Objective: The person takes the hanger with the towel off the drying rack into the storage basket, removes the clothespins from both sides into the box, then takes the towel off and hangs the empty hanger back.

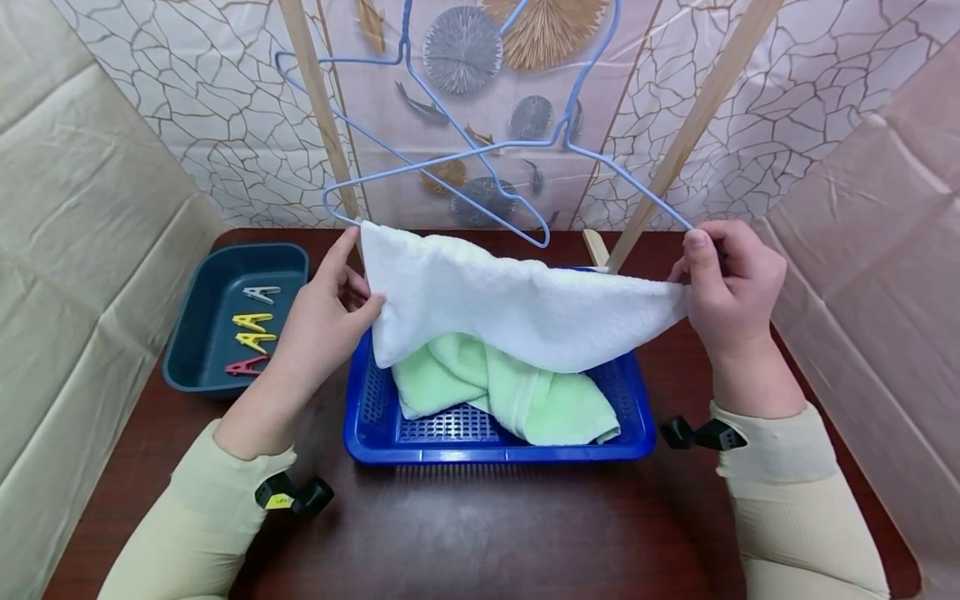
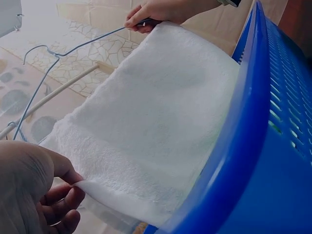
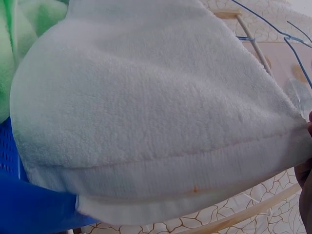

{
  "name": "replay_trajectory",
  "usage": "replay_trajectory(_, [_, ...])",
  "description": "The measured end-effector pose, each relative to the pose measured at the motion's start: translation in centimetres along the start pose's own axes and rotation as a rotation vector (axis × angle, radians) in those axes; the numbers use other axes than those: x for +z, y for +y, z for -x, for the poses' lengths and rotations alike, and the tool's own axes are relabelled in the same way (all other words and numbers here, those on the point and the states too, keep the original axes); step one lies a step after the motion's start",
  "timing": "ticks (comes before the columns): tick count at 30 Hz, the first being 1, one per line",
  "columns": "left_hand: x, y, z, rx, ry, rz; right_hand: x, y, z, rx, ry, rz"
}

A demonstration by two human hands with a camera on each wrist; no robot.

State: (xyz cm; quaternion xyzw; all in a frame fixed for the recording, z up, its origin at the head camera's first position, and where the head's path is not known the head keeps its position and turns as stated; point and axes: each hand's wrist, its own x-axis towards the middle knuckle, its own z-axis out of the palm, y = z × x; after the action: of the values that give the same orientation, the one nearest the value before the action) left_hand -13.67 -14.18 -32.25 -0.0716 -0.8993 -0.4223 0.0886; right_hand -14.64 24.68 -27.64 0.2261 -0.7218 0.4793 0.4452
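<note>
A white towel (image 1: pixel 517 308) hangs folded along the lower side of a blue clothes hanger (image 1: pixel 457 154), whose bottom bar disappears at the towel's top edge. My left hand (image 1: pixel 318 325) pinches the towel's left edge between thumb and fingers, as the left wrist view also shows at the towel's hem (image 2: pixel 122 200). At the other end, my right hand (image 1: pixel 738 279) grips the hanger's right corner together with the towel's right end. Beneath the towel, a light green towel (image 1: pixel 517 396) lies crumpled in a blue perforated basket (image 1: pixel 498 454).
To the left stands a dark teal tub (image 1: pixel 180 358) holding several clothespins: yellow (image 1: pixel 253 321), red (image 1: pixel 246 367) and grey (image 1: pixel 261 293). Another blue hanger (image 1: pixel 442 196) hangs behind. Wooden poles (image 1: pixel 697 125) slant up on both sides. Draped fabric encloses the brown table (image 1: pixel 480 533).
</note>
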Motion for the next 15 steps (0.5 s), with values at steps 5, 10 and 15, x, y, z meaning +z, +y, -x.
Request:
replay_trajectory(5, [0.03,0.09,0.07,-0.005,-0.022,-0.044,-0.15,-0.02,0.01,0.005,0.005,-0.008])
replay_trajectory(10, [0.07,0.19,0.09,-0.006,-0.049,-0.072,-0.30,-0.35,-0.07,0.008,-0.001,-0.005])
replay_trajectory(15, [0.13,0.27,0.07,-0.004,-0.084,-0.111,-0.51,-0.44,-0.10,0.013,-0.002,-0.005])
